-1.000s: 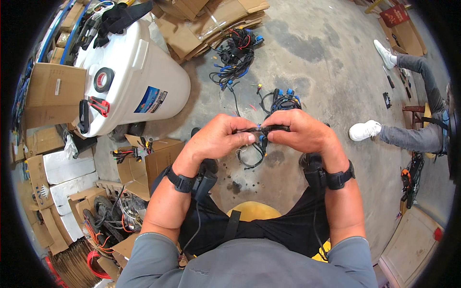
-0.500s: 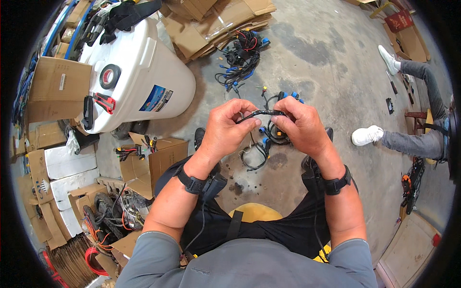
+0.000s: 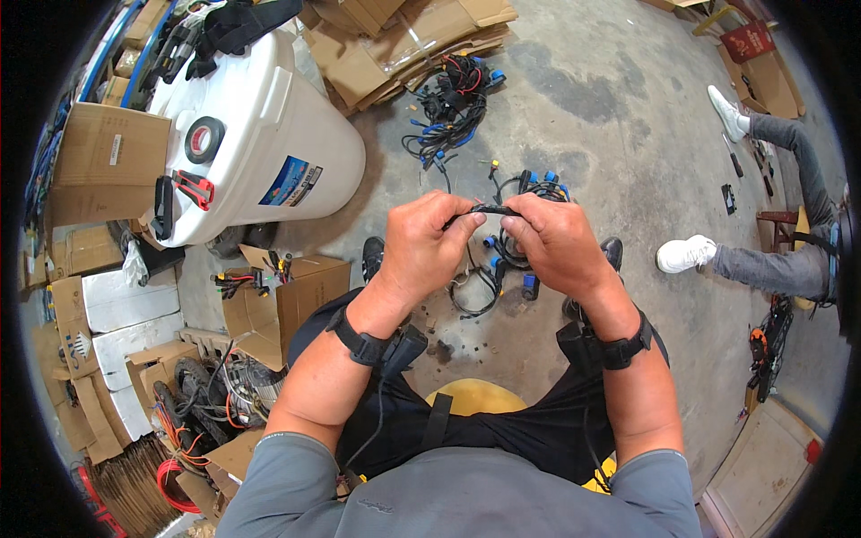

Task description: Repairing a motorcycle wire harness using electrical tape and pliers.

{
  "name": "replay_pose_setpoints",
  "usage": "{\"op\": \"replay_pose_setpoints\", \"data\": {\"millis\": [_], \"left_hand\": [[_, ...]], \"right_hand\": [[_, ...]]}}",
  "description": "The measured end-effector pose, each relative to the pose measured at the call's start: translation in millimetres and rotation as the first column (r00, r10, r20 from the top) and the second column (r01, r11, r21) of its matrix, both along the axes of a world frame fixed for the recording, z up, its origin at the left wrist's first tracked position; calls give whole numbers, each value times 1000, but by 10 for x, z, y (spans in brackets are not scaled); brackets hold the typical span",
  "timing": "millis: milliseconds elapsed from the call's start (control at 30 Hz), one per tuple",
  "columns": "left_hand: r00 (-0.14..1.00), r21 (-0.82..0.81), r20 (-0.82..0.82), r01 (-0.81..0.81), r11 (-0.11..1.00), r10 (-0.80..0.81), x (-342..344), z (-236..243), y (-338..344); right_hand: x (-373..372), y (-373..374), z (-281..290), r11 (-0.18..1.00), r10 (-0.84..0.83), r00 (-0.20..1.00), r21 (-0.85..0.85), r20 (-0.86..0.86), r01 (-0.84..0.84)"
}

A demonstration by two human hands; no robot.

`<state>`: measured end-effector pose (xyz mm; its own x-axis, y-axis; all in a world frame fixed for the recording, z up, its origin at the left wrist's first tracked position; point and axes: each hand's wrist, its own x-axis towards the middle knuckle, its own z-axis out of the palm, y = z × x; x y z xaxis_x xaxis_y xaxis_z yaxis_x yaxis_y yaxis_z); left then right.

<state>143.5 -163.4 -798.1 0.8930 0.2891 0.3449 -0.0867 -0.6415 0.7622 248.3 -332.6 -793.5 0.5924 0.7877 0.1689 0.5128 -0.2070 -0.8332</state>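
Black cable (image 3: 489,212): matt, rubbery sheath, pinched between left hand (image 3: 421,247) and right hand (image 3: 556,242). White barrel (image 3: 269,134), far left: glossy smooth plastic. Cardboard boxes (image 3: 108,148), left: matt brown paper, rough torn edges. Floor (image 3: 610,117): rough grey concrete, stained. Wire bundle (image 3: 453,99), far: black sheaths, shiny blue plastic connectors. Wrist straps (image 3: 359,345): matt black.

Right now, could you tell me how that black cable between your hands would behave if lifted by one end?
The black cable would probably flop: it hangs in loose loops below both hands. It looks thin, so likely light. Its blue plugs might swing and snag the cable pile on the floor.
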Motion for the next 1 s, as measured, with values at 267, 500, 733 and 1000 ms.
{"op": "replay_pose_setpoints", "data": {"millis": [267, 500, 733, 1000], "left_hand": [[967, -399, -256, -104, 911, -2, 13, -12, -5], [976, -558, -190, -15, 830, -110, 23, -1, 18], [902, -731, -352, -98, 676, -250, 45, 129, 87], [872, -683, -335, 37, 730, -357, 3, 154, 158]], "right_hand": [[-19, 0, 46, 999, -15, 995, 45, -102, 20], [68, -61, 113, 999, -44, 962, -31, -270, 38], [95, -79, 130, 999, 29, 983, -21, -179, -34], [104, -110, 84, 993, 116, 993, 30, 18, -117]]}}
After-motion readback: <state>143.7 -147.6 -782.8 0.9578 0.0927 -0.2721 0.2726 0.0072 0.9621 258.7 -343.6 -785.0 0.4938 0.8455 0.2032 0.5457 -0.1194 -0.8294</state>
